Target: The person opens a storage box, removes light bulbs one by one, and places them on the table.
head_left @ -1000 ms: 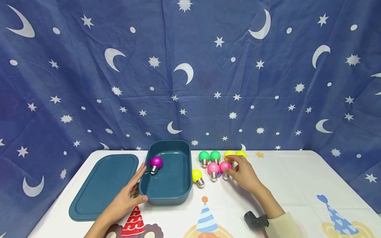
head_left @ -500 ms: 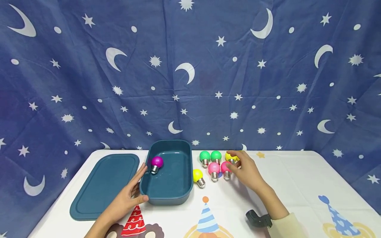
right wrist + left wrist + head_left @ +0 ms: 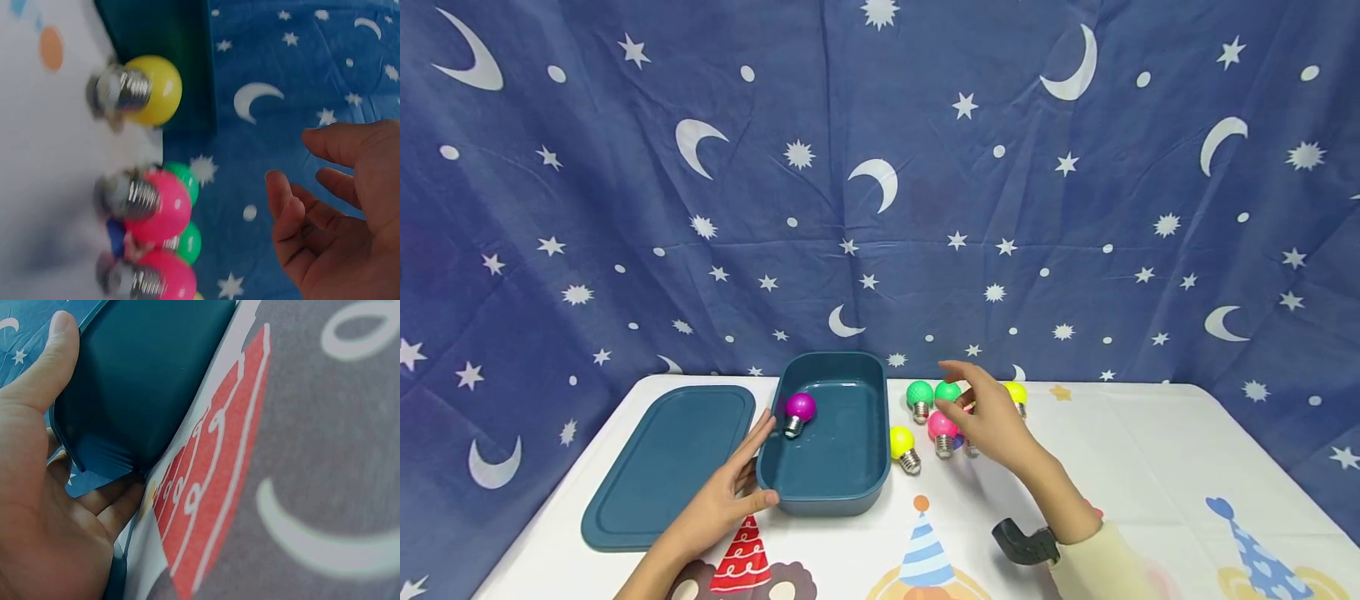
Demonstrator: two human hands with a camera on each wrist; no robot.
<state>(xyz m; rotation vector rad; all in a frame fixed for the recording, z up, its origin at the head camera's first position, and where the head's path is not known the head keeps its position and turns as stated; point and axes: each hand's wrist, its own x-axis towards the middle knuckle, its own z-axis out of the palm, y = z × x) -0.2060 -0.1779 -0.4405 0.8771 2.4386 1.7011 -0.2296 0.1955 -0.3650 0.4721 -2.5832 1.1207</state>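
Note:
My left hand (image 3: 724, 498) lies against the left side of a dark teal plastic box (image 3: 822, 506), fingers straight along the wall and thumb at the near corner; the left wrist view shows the thumb (image 3: 56, 362) beside the box wall. A purple light bulb (image 3: 801, 407) lies inside the box. My right hand (image 3: 992, 417) hovers over the bulbs to the right, fingers loosely bent with nothing between them. Beneath and around it are a pink bulb (image 3: 942, 425), a second pink bulb (image 3: 164, 275) partly hidden in the head view, and green bulbs (image 3: 920, 394).
A yellow bulb (image 3: 902, 443) stands beside the box's right wall. Another yellow bulb (image 3: 1017, 393) is right of my right hand. The teal lid (image 3: 667, 467) lies flat left of the box. Behind the white tablecloth (image 3: 1135, 467) hangs a blue moon-and-star curtain (image 3: 940, 208).
My right hand has risen slightly and moved left from the right-hand pink bulb, with nothing in its fingers. My left hand stays at the box.

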